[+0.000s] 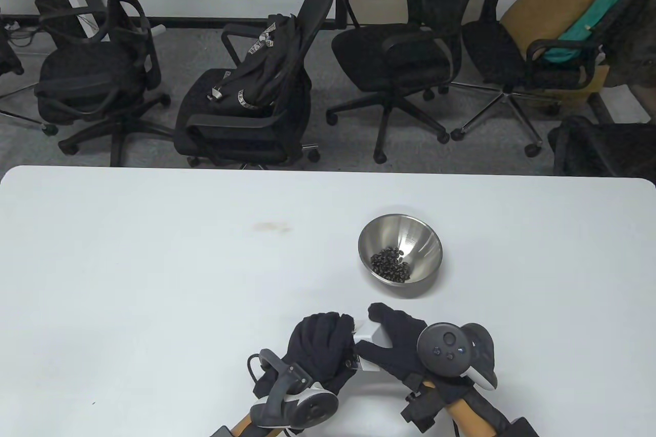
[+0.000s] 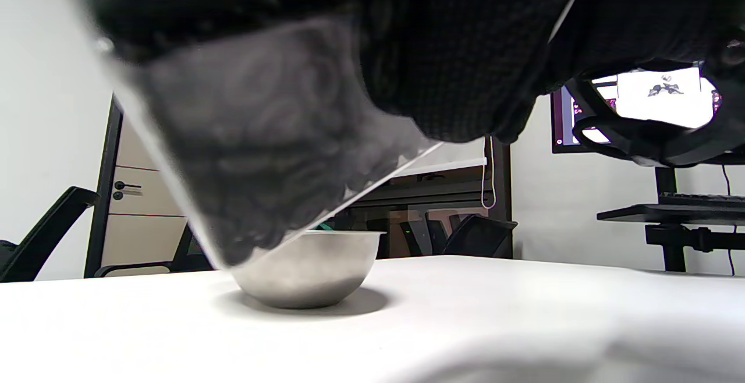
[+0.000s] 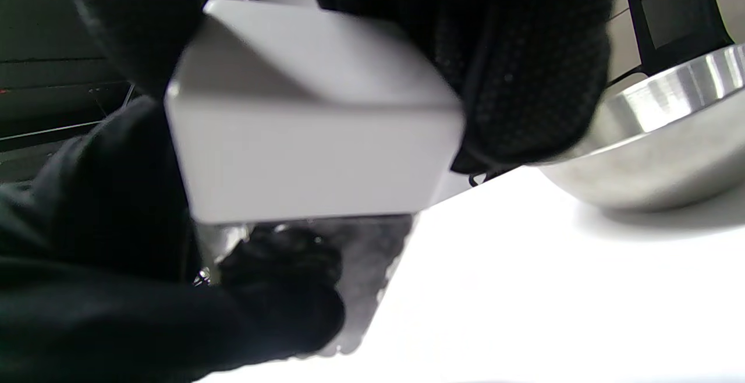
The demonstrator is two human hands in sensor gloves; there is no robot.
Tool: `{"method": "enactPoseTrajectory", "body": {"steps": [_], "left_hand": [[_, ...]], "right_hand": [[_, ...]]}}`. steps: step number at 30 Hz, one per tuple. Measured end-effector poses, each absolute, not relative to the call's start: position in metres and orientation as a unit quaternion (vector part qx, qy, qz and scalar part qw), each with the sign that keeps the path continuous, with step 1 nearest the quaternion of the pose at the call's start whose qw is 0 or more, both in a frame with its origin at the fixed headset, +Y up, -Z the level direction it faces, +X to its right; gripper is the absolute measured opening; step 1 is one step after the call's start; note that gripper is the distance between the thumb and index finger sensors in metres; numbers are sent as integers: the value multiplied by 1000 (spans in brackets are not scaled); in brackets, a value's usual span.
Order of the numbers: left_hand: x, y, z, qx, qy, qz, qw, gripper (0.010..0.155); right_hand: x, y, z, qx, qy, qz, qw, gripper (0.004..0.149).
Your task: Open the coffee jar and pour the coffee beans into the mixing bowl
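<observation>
I see my left hand [image 1: 320,350] wrapped around the clear coffee jar [image 2: 262,162], held low over the counter [image 1: 154,278], while my right hand [image 1: 405,345] grips its white lid [image 3: 314,133]. The mixing bowl [image 1: 400,255], just beyond, holds coffee beans [image 1: 392,264].

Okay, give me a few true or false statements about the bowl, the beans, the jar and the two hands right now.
1. The mixing bowl holds coffee beans. True.
2. The bowl lies tipped over on its side. False: it stands upright on the table.
3. Both hands are on the coffee jar. True: left hand and right hand hold it between them.
4. The jar sits beyond the bowl, at the table's far edge. False: it is nearer the person than the bowl.
</observation>
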State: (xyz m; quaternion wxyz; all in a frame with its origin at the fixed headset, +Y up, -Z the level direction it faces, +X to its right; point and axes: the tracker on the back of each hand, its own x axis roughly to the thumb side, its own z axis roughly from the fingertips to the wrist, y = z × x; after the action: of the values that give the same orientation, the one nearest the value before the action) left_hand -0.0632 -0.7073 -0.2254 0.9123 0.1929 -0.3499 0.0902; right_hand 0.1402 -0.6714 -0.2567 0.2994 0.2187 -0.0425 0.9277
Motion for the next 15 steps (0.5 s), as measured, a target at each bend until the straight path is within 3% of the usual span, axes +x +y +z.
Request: {"method": "enactPoseTrajectory", "body": {"steps": [3, 8, 15], "left_hand": [[-64, -711, -228, 184, -337, 95, 919, 93], [-74, -711, -241, 159, -289, 142, 933, 93], [-106, -712, -283, 118, -178, 293, 932, 95]], "right_hand": [[140, -675, -257, 215, -26, 931, 294, 81], [145, -679, -248, 211, -72, 932, 286, 91], [175, -689, -227, 218, -106, 931, 274, 88]]}}
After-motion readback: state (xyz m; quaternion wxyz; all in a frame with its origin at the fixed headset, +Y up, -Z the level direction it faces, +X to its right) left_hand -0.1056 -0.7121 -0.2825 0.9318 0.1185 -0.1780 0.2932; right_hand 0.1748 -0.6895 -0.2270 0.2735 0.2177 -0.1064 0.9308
